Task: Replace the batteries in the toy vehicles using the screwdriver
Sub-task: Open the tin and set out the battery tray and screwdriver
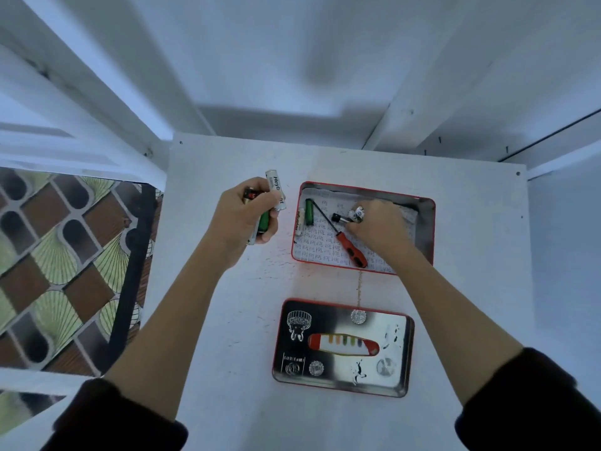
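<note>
Nearest us lies one tin lid, printed face up, on the white table, just short of the open red tin. We count two hands. Our left hand is raised over the table beside the tin, fingers curled round a bunch of batteries: we make out one white, one green and one dark with red, and a fourth is hard to tell behind the fingers. Our right hand reaches into the tin, fingertips closed on a small white toy vehicle, mostly hidden under the knuckles. A short black part lies against it; we cannot tell what it is. In the tin, on printed paper, also lie one red-handled screwdriver set diagonally, plus two batteries at the left wall, one green and one white.
</note>
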Motion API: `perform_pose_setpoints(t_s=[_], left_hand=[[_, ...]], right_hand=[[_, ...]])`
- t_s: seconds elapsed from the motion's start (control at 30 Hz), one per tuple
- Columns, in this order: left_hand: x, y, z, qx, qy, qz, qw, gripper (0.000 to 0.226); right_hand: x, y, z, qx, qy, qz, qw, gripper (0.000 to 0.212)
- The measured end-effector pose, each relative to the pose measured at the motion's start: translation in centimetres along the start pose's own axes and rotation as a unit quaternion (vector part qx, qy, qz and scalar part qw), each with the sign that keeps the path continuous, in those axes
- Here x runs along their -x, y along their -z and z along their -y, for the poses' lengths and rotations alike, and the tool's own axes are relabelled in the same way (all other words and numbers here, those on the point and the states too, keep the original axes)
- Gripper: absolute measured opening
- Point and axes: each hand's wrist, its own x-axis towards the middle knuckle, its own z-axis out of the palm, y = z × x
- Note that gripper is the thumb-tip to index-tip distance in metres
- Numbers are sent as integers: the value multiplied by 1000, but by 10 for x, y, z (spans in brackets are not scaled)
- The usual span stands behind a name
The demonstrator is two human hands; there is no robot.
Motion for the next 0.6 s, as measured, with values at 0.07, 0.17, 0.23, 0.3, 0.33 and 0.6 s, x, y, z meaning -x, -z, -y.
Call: perform_pose_setpoints(t_s=[0.07, 0.17, 0.23, 0.3, 0.33, 0.6], left_hand=[[1, -1, 0, -2, 2, -3, 1000, 31], [3, -3, -1, -1, -1, -5, 1000, 31], [5, -3, -4, 3, -3, -6, 1000, 36], [8, -3, -6, 6, -5, -10, 1000, 40], [10, -4, -8, 5, -7, -11, 1000, 36], [55, -21, -51, 31, -49, 4, 998, 26]], right_hand=[[1, -1, -2, -6, -5, 4, 1000, 16], [5, -3, -8, -45, -28, 7, 999, 17], [9, -2, -13, -138, -65, 12, 988, 17], [16, 3, -17, -276, -105, 14, 955, 19], [21, 7, -18, -352, -123, 19, 928, 17], [79, 70, 1, -763, -102, 141, 622, 17]])
